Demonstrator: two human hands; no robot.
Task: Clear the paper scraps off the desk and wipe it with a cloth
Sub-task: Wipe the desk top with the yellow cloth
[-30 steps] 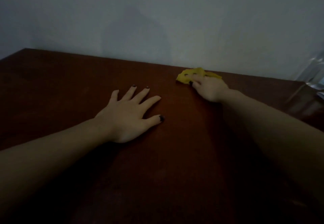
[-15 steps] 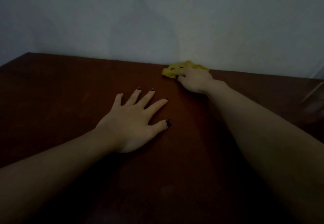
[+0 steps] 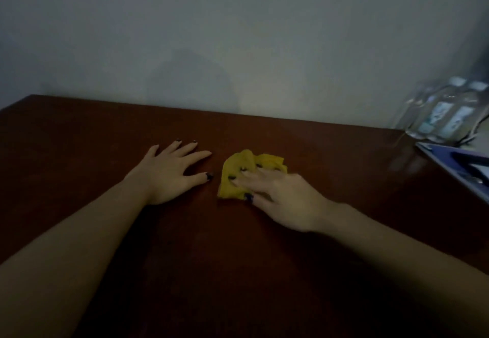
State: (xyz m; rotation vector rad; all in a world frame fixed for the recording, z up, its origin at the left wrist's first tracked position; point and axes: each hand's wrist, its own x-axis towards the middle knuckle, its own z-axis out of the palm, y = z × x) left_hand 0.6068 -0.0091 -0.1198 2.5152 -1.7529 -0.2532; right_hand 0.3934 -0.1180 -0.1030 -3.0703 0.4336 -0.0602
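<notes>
A pale, dim wall (image 3: 238, 33) is filling the whole upper part of the view, with a faint shadow lying on it above the middle of the desk. The desk (image 3: 238, 271) is spreading below it – a dark reddish-brown wooden top running right up against the wall and falling into deep shade toward the near edge. At the far right corner, clear plastic bottles (image 3: 444, 110) with labels are standing close together against the wall, blurred. Just in front of them a flat blue item (image 3: 455, 163) is lying at the right edge; what it is cannot be told.

Two bare forearms are reaching in from the near side. The left hand (image 3: 169, 173) is lying palm down on the wood, fingers straight and spread, holding nothing. The right hand (image 3: 285, 200) is pressing down on the cloth with its fingers extended and apart – not curled round it. The cloth (image 3: 238, 168), yellow and crumpled, is sitting on the desk's middle, just beside the left thumb but apart from it.
</notes>
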